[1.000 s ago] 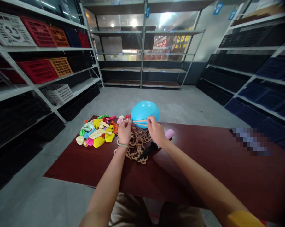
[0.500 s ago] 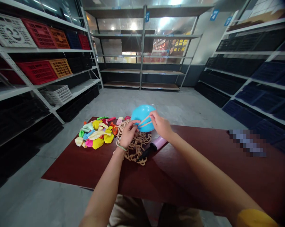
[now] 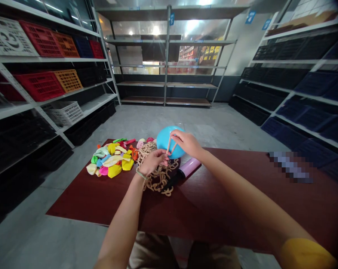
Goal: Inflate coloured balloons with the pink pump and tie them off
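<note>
two bare hands, our own, are close together above a dark red-brown table (image 3: 214,209). our left hand (image 3: 154,162) has thumb and fingertips pinched together on the lower end of a thin peach strip (image 3: 169,145); our right hand (image 3: 187,144), a little higher, has its thumb and finger closed on the upper part, so that two strands slant between our hands, drawing nearer each other toward the left one. just behind the strip is an inflated blue balloon (image 3: 163,136), near the table's far edge and partly covered by our hands; we cannot tell whether it touches the tabletop. beneath our left hand lies a tangled tan chain (image 3: 157,178). a pink cylinder (image 3: 189,167) lies slantwise beside it, its black tapered end across the chain. to the left we find a heap of limp, many-coloured balloons (image 3: 115,160). our left wrist wears a pale green band (image 3: 141,174). beyond, past a grey floor (image 3: 146,116), stand metal shelves (image 3: 166,85).
</note>
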### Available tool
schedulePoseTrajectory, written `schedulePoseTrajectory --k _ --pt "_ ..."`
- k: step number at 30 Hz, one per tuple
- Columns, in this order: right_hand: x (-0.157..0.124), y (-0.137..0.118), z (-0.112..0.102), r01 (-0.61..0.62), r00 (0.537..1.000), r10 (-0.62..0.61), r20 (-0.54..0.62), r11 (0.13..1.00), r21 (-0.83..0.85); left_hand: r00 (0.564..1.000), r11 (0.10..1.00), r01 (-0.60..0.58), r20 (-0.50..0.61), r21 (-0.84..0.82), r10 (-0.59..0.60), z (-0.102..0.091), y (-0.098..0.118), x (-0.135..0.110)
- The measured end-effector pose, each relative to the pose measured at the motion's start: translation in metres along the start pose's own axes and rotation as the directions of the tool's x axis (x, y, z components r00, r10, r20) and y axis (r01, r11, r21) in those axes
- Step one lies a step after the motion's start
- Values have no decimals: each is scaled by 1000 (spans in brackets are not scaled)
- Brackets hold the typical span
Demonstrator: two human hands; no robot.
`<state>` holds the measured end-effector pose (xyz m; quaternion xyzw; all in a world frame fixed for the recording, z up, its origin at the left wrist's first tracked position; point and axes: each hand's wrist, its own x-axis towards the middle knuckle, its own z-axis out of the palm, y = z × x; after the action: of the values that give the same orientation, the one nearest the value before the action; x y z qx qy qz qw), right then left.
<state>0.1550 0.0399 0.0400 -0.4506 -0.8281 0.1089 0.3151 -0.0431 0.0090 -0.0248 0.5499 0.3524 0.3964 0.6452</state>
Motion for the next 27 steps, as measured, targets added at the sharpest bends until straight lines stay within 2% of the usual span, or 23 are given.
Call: schedulePoseTrajectory --k 6,10,12,15,17,19,24,27 --pt "7 2 -2 -120 992 108 71 974 194 997 996 -25 -68 86 31 6 -4 4" --pt "10 -1 -4 -156 982 123 142 956 249 984 967 -58 -148 250 97 8 -8 5" --pt "10 -7 -6 -166 977 131 167 962 216 966 899 -112 -166 422 198 9 -12 5" --pt "12 -18 -8 -173 968 140 210 974 147 910 688 -227 -101 690 402 11 -18 5" --pt "15 -27 -6 -140 968 115 221 985 101 874 557 -289 -23 779 486 13 -21 6" --pt "18 -35 -3 -102 970 82 229 992 80 857 481 -320 33 816 515 15 -24 7" --pt "23 -48 8 -65 952 17 305 987 148 839 421 -289 15 860 544 18 -27 6" --pt "23 -44 8 -23 953 -30 301 985 173 848 469 -239 -52 850 527 19 -27 6"
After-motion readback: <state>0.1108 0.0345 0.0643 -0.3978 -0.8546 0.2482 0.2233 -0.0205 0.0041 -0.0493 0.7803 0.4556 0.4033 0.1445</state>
